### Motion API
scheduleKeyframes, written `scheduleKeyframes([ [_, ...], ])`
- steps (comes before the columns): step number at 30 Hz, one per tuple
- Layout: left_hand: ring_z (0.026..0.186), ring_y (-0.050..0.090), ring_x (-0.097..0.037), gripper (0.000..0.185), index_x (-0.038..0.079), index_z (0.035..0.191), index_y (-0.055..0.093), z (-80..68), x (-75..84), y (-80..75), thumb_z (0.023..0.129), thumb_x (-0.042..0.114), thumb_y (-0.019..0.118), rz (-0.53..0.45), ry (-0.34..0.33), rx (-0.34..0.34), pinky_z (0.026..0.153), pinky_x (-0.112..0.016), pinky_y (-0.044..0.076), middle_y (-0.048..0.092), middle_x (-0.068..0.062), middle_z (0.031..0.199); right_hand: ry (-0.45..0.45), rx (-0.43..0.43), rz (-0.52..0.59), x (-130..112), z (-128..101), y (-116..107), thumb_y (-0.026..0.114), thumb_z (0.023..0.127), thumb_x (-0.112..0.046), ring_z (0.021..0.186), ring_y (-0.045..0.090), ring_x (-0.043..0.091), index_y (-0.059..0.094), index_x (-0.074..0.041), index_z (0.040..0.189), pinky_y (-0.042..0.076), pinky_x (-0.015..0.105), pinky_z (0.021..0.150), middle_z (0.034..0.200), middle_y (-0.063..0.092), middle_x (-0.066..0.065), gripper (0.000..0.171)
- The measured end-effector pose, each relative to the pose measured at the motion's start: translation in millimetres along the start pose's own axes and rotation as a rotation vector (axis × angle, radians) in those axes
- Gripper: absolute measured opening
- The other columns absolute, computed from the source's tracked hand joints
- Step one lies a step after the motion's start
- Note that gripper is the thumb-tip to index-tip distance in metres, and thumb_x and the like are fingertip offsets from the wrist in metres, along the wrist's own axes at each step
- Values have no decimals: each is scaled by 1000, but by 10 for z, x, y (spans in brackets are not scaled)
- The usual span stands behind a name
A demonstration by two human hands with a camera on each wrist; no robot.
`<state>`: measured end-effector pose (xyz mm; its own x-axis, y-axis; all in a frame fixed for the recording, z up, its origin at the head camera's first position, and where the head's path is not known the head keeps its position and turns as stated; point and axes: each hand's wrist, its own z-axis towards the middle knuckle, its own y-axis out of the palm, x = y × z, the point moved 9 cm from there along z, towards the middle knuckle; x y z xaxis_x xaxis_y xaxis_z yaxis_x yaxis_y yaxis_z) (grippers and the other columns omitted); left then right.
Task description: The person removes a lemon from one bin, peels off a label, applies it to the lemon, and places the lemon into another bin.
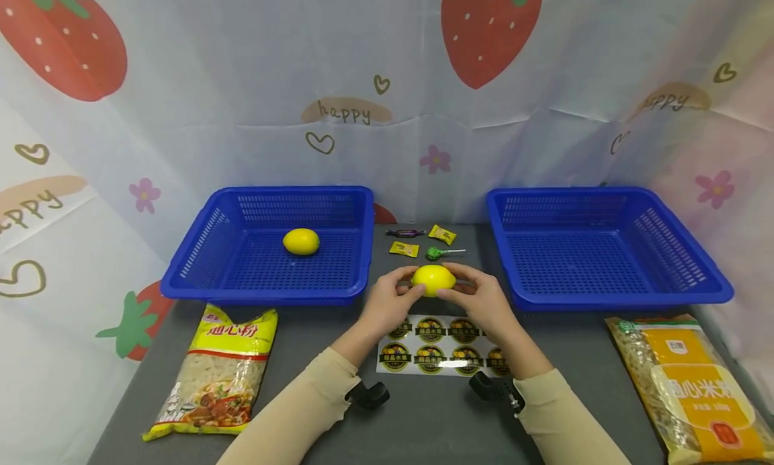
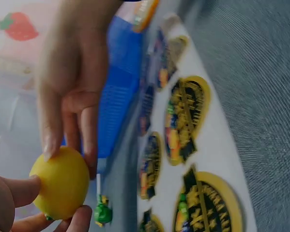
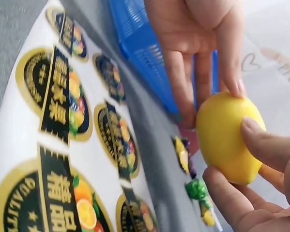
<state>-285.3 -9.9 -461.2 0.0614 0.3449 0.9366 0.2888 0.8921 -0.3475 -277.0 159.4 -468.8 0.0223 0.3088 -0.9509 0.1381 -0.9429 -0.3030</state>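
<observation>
Both hands hold one yellow lemon [image 1: 433,279] just above the grey table, between the two baskets. My left hand [image 1: 404,285] pinches its left end, with thumb and fingertips [image 2: 20,189] on the peel. My right hand [image 1: 461,285] grips the right end, its fingers [image 3: 261,145] curled round the fruit. A white sheet of round fruit stickers [image 1: 444,345] lies flat under the hands. A second lemon [image 1: 301,241] sits in the left blue basket [image 1: 193,263].
The right blue basket [image 1: 683,293] holds nothing. Small candies [image 1: 404,248] and a green lollipop [image 1: 434,252] lie behind the lemon. A yellow pasta bag [image 1: 218,371] lies front left, an orange pasta bag [image 1: 695,384] front right. A strawberry-print cloth hangs behind.
</observation>
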Motion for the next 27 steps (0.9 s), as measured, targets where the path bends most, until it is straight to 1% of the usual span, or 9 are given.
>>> scheduleKeyframes([
  [2, 119, 64, -29, 48, 10, 147, 52, 53, -57, 50, 102, 25, 62, -8, -22, -5, 86, -36, 58, 56, -14, 142, 9, 4, -17, 50, 31, -13, 76, 92, -29, 130, 57, 36, 52, -16, 148, 50, 51, 103, 149, 51, 12, 62],
  [7, 123, 62, -31, 51, 7, 148, 50, 196, -212, 125, 102, 24, 63, -78, -62, -46, 96, -41, 55, 55, -16, 142, 35, 27, -50, 150, 112, -27, 75, 93, -25, 128, 59, 37, 53, -14, 147, 52, 48, 101, 149, 52, 13, 60],
  [9, 125, 61, -30, 51, 7, 147, 51, 241, -267, 130, 101, 23, 64, -77, -71, -50, 99, -41, 53, 57, -16, 140, 35, 27, -63, 175, 144, -18, 75, 93, -24, 127, 59, 37, 52, -12, 147, 53, 47, 101, 149, 51, 14, 60],
  [12, 126, 59, -30, 49, 6, 146, 52, 287, -309, 131, 101, 21, 64, -51, -68, -46, 101, -42, 52, 58, -16, 138, 38, 29, -80, 210, 188, -6, 75, 93, -24, 125, 60, 37, 53, -11, 147, 53, 46, 100, 149, 52, 14, 60],
  [19, 130, 54, -31, 47, 5, 145, 52, 320, -335, 117, 102, 19, 63, -19, -73, -28, 107, -45, 47, 56, -15, 143, 46, 36, -115, 267, 247, 22, 76, 92, -25, 121, 62, 31, 56, -13, 144, 55, 46, 96, 144, 58, 11, 57],
  [24, 133, 52, -31, 53, 6, 149, 49, 317, -354, 121, 101, 21, 64, -8, -91, -32, 110, -47, 44, 54, -14, 145, 37, 38, -148, 263, 244, 25, 76, 92, -27, 123, 61, 31, 56, -13, 143, 52, 48, 99, 142, 59, 11, 57],
  [27, 134, 52, -31, 58, 6, 151, 44, 305, -350, 131, 100, 23, 65, 10, -87, -43, 110, -46, 45, 52, -15, 147, 43, 35, -149, 260, 234, 28, 77, 92, -27, 124, 60, 31, 55, -14, 144, 51, 48, 101, 142, 59, 11, 58],
])
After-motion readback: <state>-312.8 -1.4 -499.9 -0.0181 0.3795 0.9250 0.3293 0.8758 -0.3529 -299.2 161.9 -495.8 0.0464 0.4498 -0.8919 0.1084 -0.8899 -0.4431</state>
